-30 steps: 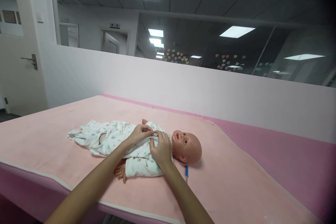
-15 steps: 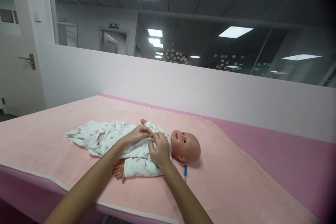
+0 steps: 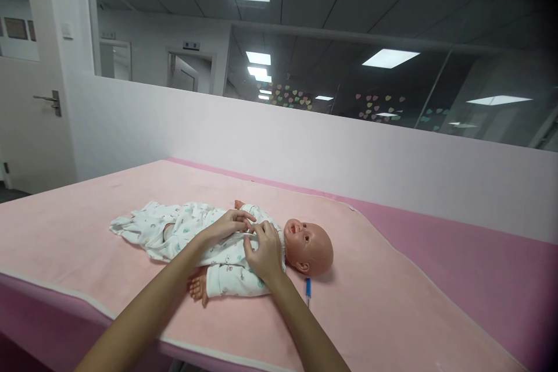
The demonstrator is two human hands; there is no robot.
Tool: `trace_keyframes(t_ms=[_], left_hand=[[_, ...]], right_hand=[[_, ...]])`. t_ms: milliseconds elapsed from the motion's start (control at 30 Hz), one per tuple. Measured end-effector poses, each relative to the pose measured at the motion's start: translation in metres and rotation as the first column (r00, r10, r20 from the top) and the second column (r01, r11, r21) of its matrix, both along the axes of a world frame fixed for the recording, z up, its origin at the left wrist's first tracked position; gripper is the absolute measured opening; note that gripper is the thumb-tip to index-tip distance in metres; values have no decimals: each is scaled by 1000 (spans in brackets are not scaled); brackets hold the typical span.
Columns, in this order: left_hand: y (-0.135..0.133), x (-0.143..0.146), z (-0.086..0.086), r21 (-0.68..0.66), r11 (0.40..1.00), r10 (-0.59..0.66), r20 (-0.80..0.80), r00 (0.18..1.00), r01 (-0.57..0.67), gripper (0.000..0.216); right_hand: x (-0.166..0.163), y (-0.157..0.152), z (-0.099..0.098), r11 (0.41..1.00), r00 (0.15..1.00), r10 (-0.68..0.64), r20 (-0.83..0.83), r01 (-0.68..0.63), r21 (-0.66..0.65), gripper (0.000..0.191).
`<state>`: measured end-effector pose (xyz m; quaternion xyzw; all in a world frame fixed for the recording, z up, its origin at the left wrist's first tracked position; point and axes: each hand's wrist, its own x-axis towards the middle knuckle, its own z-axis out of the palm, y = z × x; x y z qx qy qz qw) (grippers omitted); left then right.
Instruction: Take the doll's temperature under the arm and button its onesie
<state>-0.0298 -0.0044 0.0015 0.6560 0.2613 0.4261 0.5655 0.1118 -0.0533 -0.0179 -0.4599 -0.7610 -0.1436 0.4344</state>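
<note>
A baby doll lies on its back on the pink table, with its head to the right. It wears a white printed romper. Both hands rest on the chest of the doll. The left hand seems to pinch the edge of the romper, and the right hand is curled on the cloth beside it; how firm each grip is, I cannot tell. A blue pen lies just beside the head.
</note>
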Motion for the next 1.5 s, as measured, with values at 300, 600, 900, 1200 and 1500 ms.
trace_keyframes(t_ms=[300,600,900,1200,1500], left_hand=[[-5,0,5,13,1000,28,8,1000,-28,24],[-1,-4,2,-39,999,8,1,1000,-8,29],[1,-3,1,-20,1000,18,23,1000,-18,26],[-3,-3,5,-59,996,63,-11,998,-63,24],[-12,-15,18,24,977,-207,-136,969,212,30]], right_hand=[[-1,5,-6,1000,1000,-5,7,5,1,16],[-1,5,-5,998,999,32,-27,-31,45,20],[0,3,-3,991,993,114,-36,-111,71,20],[0,4,-4,993,992,115,-59,-116,-10,14],[0,3,-6,994,993,106,-54,-106,-2,20]])
